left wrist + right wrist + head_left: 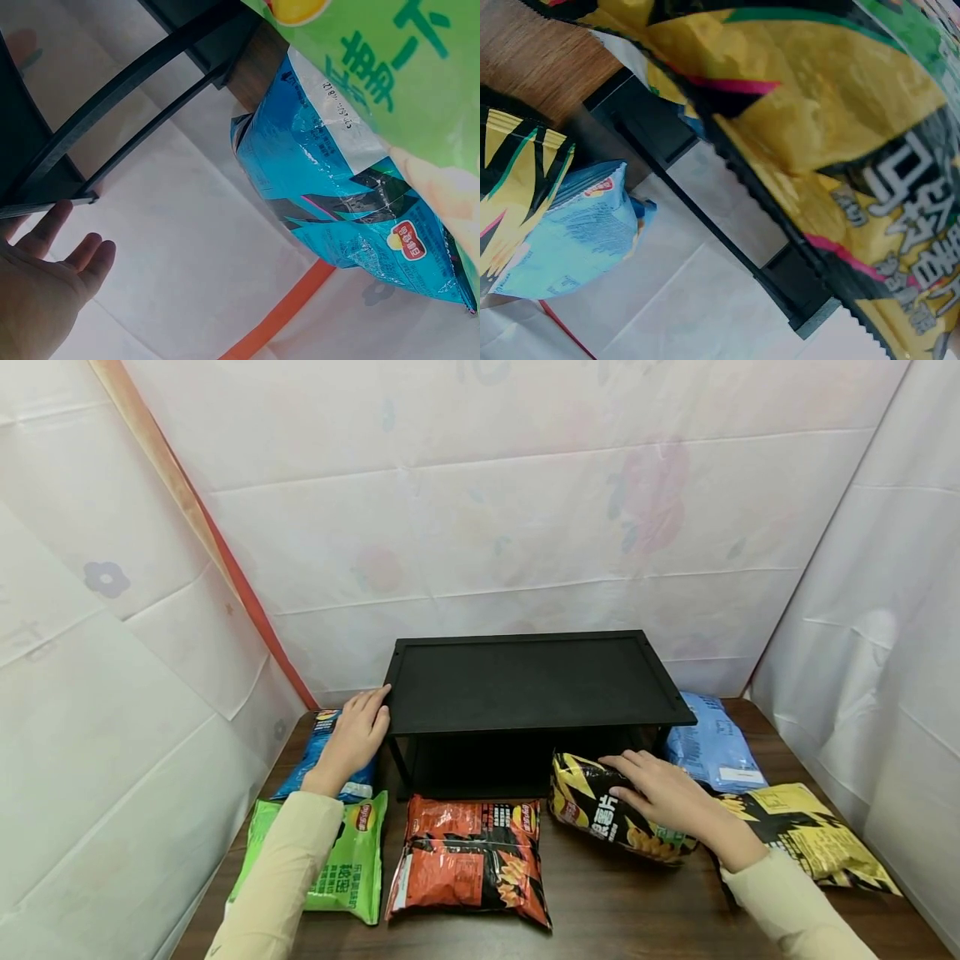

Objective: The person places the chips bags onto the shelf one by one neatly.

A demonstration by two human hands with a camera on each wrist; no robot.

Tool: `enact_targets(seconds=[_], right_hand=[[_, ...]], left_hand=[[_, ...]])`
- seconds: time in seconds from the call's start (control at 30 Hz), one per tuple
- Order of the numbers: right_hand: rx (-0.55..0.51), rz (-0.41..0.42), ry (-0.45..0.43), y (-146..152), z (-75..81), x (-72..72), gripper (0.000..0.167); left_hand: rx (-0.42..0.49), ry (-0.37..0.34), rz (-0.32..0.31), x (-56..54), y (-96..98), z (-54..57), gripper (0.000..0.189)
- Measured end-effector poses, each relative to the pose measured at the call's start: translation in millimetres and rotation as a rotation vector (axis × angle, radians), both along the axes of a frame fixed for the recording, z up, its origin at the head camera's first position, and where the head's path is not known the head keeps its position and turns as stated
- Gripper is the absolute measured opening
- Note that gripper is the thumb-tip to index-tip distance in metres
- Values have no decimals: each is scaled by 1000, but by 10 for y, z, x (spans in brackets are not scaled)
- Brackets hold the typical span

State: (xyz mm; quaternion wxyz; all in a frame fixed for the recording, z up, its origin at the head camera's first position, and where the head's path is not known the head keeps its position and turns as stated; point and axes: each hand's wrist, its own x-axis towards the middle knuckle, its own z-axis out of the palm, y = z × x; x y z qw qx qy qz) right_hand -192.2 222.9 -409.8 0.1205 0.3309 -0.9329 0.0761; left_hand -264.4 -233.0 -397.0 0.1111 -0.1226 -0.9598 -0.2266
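A black two-tier shelf (517,681) stands at the back of the table. My left hand (355,735) rests against its left edge with fairly straight fingers; in the left wrist view the fingertips (56,217) touch the shelf's corner. My right hand (663,789) grips a black and yellow chip bag (592,810), tilted up before the right end of the lower tier. That bag (802,142) fills much of the right wrist view, where the right hand's grip is hidden. A red chip bag (468,864) lies in front of the shelf.
Left of the shelf lie a green chip bag (348,868) and a blue one (303,768), partly hidden by my left arm. On the right are a light blue bag (708,739) and another yellow and black bag (817,835). White cloth (525,527) hangs behind the brown table (600,918).
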Motion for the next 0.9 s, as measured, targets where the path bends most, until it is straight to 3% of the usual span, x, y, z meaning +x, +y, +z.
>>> enact_targets(seconds=[0.33, 0.47, 0.6, 0.8, 0.9], right_hand=[[-45, 36, 238, 22, -89, -82, 41], [-40, 29, 289, 32, -106, -98, 38], [-11, -15, 224, 49, -91, -84, 47], [78, -103, 59, 92, -71, -59, 85], [93, -114, 16, 109, -72, -67, 95]], left_hand=[[-8, -4, 2, -1, -10, -4, 50], [-5, -3, 2, 7, -9, 3, 50], [-3, -6, 2, 15, -1, 9, 50], [-3, -8, 5, 18, 1, 9, 50], [-1, -3, 8, 15, -2, 10, 50]])
